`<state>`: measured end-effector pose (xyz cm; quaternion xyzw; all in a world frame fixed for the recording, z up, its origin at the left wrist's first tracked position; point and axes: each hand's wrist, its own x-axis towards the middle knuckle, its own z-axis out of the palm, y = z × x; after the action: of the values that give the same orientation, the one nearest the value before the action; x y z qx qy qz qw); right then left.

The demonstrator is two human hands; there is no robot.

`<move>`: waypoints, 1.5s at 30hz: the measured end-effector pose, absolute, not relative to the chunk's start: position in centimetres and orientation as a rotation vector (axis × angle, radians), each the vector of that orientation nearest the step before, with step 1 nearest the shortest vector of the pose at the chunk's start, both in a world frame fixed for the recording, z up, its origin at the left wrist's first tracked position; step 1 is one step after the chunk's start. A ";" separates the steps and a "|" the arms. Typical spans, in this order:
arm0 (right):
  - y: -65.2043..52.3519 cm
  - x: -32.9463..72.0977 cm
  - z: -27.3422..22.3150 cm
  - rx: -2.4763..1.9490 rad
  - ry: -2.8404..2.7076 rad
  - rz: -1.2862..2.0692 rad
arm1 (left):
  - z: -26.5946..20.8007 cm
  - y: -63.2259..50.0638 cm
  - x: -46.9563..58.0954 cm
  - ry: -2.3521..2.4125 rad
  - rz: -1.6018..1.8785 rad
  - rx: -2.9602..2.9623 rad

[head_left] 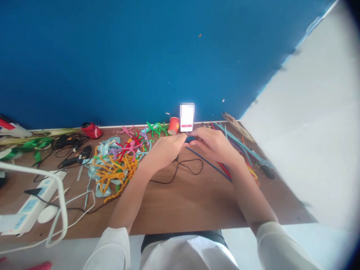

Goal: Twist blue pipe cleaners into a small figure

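My left hand and my right hand meet fingertip to fingertip in front of a lit phone. Both are closed in a pinch on a dark blue pipe cleaner, whose long end slants down to the right across the table. A bit of dark blue shows between the fingers; its shape there is mostly hidden. The phone stands upright beside a red paper cup. Left of my left hand lie twisted pipe-cleaner figures: orange ones, pink ones and green ones.
A black cable loops below my hands. Loose light-blue pipe cleaners lie to the right. On the left are a white power strip, a white lamp arm, black tools with cords and green ribbon. A blue wall rises behind.
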<state>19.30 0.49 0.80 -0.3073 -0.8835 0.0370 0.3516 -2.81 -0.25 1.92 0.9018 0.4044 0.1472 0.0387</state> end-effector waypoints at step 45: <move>-0.4 18.7 1.2 -0.543 -2.311 0.556 | 2.6 -1.7 -1.4 1.149 0.169 3.044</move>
<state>18.74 -0.44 1.21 -0.2089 -0.8898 0.2140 0.3447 -1.44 -1.70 2.64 0.9327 0.3521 0.0519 -0.0581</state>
